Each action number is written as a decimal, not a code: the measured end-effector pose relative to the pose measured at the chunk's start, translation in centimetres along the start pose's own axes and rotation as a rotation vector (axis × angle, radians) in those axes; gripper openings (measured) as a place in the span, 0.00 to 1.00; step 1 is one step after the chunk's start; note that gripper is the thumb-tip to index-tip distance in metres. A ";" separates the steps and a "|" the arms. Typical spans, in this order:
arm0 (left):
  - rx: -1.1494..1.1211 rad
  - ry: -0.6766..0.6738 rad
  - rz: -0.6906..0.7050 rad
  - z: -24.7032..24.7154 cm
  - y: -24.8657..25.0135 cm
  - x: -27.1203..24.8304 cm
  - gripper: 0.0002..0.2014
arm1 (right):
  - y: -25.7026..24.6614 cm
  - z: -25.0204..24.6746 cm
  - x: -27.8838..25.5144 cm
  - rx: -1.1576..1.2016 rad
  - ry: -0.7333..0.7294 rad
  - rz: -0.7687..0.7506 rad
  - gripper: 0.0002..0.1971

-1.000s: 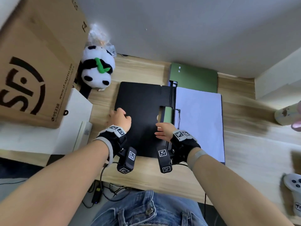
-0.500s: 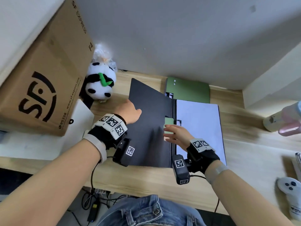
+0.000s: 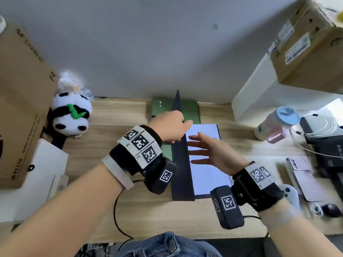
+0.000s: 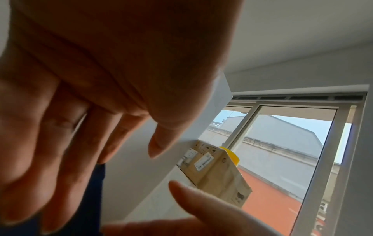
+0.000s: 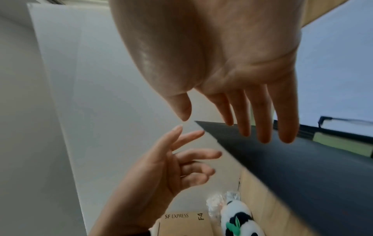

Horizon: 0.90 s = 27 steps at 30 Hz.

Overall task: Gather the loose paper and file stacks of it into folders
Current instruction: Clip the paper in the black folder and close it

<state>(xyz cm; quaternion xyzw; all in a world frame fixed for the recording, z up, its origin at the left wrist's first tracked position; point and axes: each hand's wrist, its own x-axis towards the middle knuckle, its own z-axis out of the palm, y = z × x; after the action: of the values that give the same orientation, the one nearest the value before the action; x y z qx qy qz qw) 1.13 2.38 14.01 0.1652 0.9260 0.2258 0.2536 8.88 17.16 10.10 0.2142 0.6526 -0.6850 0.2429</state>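
Observation:
A black folder lies on the wooden desk with a white paper stack in its right half. Its left cover stands almost upright, edge-on in the head view. My left hand is at the cover's left face near the top, fingers straight and spread, gripping nothing. In the right wrist view this left hand is beside the cover, near its far corner. My right hand hovers open over the paper, just right of the cover. A green folder lies behind, against the wall.
A big SF Express carton, a panda plush and a white box fill the left side. At right are a bottle, a phone, a game controller, black boxes and a carton on a white shelf.
The black cover went from flat on the left to nearly upright, swung rightward by my left hand. My right hand left the spine clip and moved out over the paper.

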 end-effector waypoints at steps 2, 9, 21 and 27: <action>-0.085 -0.088 0.053 1.5 1.6 1.1 0.22 | -0.1 -2.0 -1.2 -0.021 -0.003 0.005 0.20; -0.238 -0.202 -0.068 8.3 0.4 5.1 0.14 | 2.5 -8.5 -0.9 -0.086 0.129 0.096 0.17; -0.351 -0.233 -0.628 17.3 -7.4 5.5 0.18 | 13.4 -14.1 9.0 -0.216 0.440 0.357 0.03; -0.563 -0.294 -0.694 18.8 -7.9 5.1 0.08 | 15.2 -14.0 10.2 -0.286 0.479 0.429 0.18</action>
<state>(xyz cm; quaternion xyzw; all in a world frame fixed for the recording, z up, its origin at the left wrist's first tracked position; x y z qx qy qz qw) 5.69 4.11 -6.42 -0.1992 0.7834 0.3442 0.4775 9.83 30.17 -8.90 0.4648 0.7205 -0.4503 0.2491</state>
